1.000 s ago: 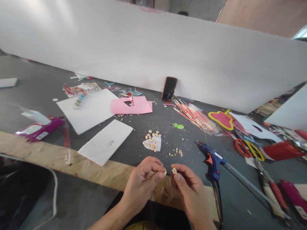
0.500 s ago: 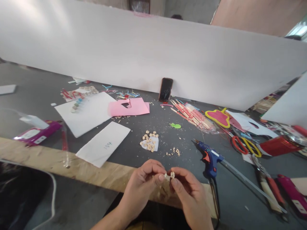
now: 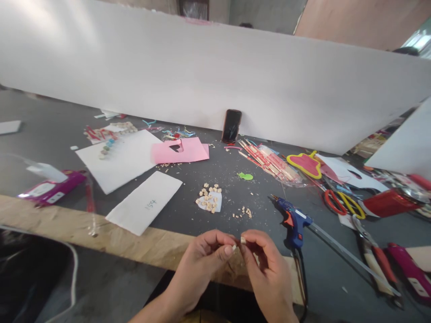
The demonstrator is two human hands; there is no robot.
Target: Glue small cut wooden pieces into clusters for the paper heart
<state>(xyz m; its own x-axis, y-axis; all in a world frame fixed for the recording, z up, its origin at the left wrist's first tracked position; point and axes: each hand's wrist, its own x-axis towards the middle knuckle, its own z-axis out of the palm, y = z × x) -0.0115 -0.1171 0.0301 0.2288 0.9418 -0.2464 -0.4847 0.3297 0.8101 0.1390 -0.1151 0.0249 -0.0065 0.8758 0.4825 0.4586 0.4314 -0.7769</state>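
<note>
In the head view, the left hand (image 3: 208,258) and right hand (image 3: 269,271) rise from the lower edge to the left of the blue glue gun (image 3: 295,220), angled inward with their fingertips close together. Between them, also left of the glue gun, are a tiny whitish bit (image 3: 235,247) and a small pale wooden-looking piece (image 3: 243,240), their finer shape too small to make out. Each hand is pinched nearly closed, thumb against fingers, the left gripping the whitish bit and the right the wooden-looking piece.
</note>
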